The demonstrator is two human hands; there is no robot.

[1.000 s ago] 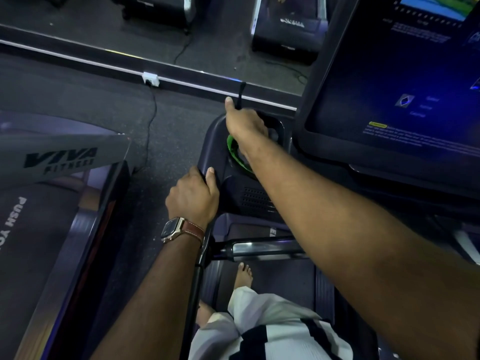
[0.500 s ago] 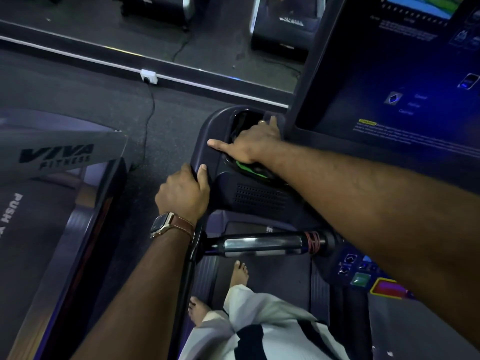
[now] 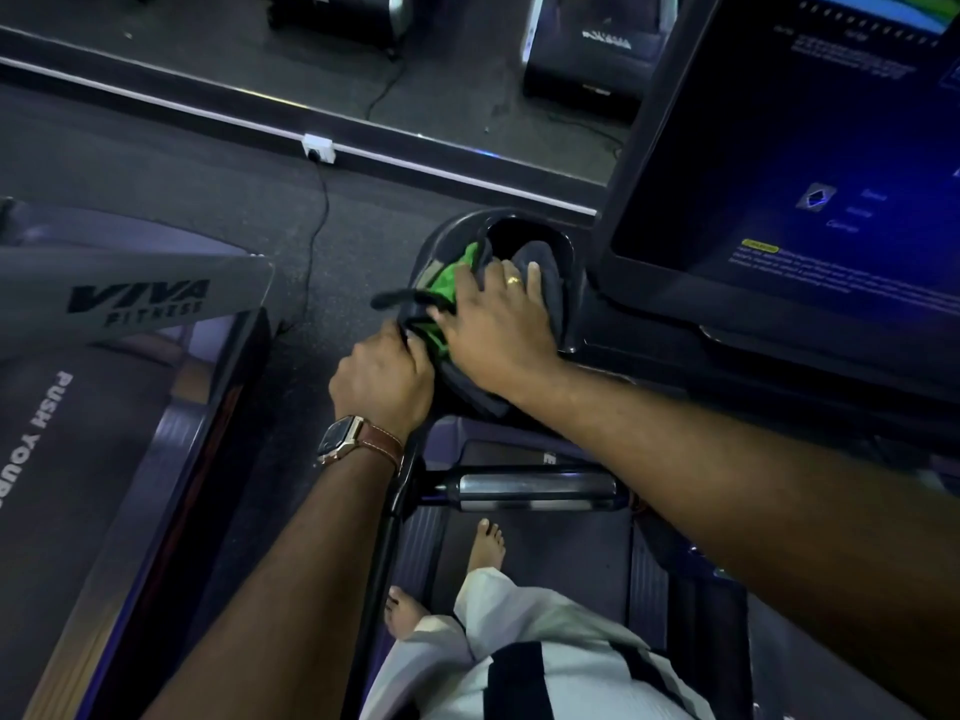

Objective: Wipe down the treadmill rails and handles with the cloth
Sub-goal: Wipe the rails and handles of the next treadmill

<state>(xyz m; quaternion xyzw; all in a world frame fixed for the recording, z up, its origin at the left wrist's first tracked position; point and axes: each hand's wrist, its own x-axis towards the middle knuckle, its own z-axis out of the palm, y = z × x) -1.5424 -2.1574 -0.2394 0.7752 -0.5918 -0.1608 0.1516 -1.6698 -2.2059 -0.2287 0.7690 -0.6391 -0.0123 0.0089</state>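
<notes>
**Both hands at the console's left cup pocket, cloth under the right palm**

The right hand (image 3: 498, 324) lies flat, fingers straight and spread, pressing a dark grey cloth with a bright green inner face (image 3: 545, 283) onto the rounded black plastic corner tray of the treadmill console (image 3: 447, 236). A gold ring sits on one finger. The cloth drapes over the tray's inner rim and into the dark pocket, with green folds showing at the hand's left edge and a grey flap hanging below the wrist.

The left hand (image 3: 382, 381) touches the right one from the near left, fingers curled over the tray's outer edge; whether they also pinch the cloth's green fold, I cannot tell. A square watch on a brown leather strap (image 3: 358, 441) circles that wrist.

Just right of the tray stands the big dark touchscreen panel (image 3: 779, 174), its frame edge close to the right fingertips. Below the hands a chrome cylindrical grip bar (image 3: 535, 491) runs crosswise, apart from both arms. Beneath it, bare feet stand on the black running belt (image 3: 571, 553).

Left of the tray lies a strip of dark rubber floor (image 3: 260, 200) with a thin cable, then a neighbouring treadmill's grey arm marked VIVA FITNESS (image 3: 140, 298).
</notes>
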